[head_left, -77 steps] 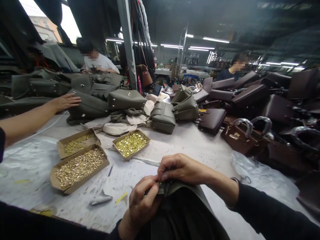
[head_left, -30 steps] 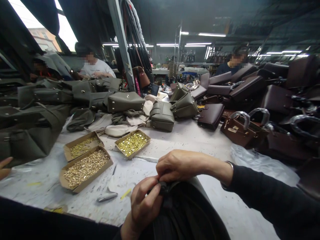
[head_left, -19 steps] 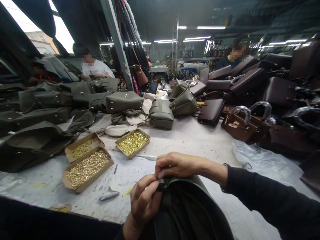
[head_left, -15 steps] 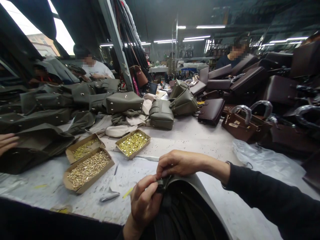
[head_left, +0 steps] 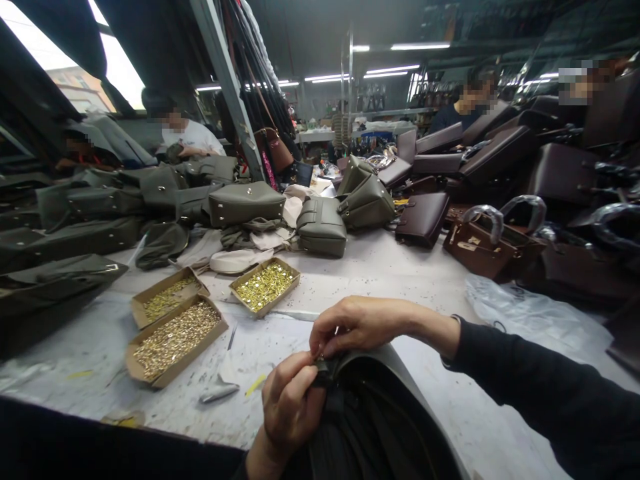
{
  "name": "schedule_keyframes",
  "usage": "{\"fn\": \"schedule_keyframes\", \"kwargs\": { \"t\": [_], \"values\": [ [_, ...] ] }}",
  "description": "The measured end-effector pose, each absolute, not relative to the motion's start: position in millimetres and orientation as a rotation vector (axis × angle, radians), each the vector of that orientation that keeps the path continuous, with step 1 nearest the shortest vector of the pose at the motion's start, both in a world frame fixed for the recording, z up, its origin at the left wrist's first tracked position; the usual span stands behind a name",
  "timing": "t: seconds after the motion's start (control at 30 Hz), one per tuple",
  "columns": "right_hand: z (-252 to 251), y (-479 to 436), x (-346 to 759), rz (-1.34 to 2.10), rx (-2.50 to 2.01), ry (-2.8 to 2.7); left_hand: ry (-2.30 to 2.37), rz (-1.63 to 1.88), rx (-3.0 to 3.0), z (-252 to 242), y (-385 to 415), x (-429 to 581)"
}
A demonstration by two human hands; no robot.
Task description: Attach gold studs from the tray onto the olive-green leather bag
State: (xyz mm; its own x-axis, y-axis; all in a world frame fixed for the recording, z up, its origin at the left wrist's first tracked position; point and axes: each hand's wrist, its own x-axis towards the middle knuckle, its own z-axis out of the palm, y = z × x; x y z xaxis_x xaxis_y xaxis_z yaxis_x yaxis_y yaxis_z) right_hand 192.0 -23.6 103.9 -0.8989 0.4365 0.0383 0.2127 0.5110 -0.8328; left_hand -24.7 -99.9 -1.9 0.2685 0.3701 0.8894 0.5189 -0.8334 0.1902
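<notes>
A dark olive bag (head_left: 385,420) stands open at the table's front, with its dark lining showing. My left hand (head_left: 293,400) is closed on the bag's edge at its left end, thumb and fingers pinching a small dark strap or tab there. Just above it, my right hand (head_left: 363,323) pinches at the same spot, fingertips nearly touching my left ones. A tiny shiny piece shows under the right fingertips, too small to name. To the left lie cardboard trays of small metal parts: gold-coloured rivets or studs in the near tray (head_left: 163,380) and bright brassy pieces in the far tray (head_left: 280,303).
Olive bags (head_left: 247,203) are piled at the back left, dark brown bags (head_left: 493,157) at the right. A brown handbag (head_left: 480,250) and clear plastic (head_left: 535,320) lie right of my arm. A thin pointed tool (head_left: 233,337) rests beside the trays. Co-workers sit behind the piles.
The other person's hand at the left edge has gone out of view, and the olive bag there has shifted and lies lower. My own hands stay almost in place.
</notes>
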Motion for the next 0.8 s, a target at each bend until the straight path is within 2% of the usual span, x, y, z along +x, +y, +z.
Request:
{"fn": "schedule_keyframes", "kwargs": {
  "t": [0.1, 0.37, 0.53, 0.6, 0.8],
  "values": [
    [104, -21, 193, 1.359, -0.537, -2.517, -0.827, -1.606, -2.383, -1, -100, -25],
    [108, -26, 186, 1.014, -0.648, -2.709, -0.777, -1.555, -2.388, 1, -102, -22],
    [103, -21, 189, 1.387, -0.591, -2.551, -0.764, -1.550, -2.430, 5, -103, -23],
    [103, -20, 190, 1.401, -0.576, -2.538, -0.755, -1.542, -2.430, 6, -103, -23],
    [114, -30, 187, 1.006, -0.643, -2.740, -0.752, -1.516, -2.408, 3, -103, -22]
  ]
}}
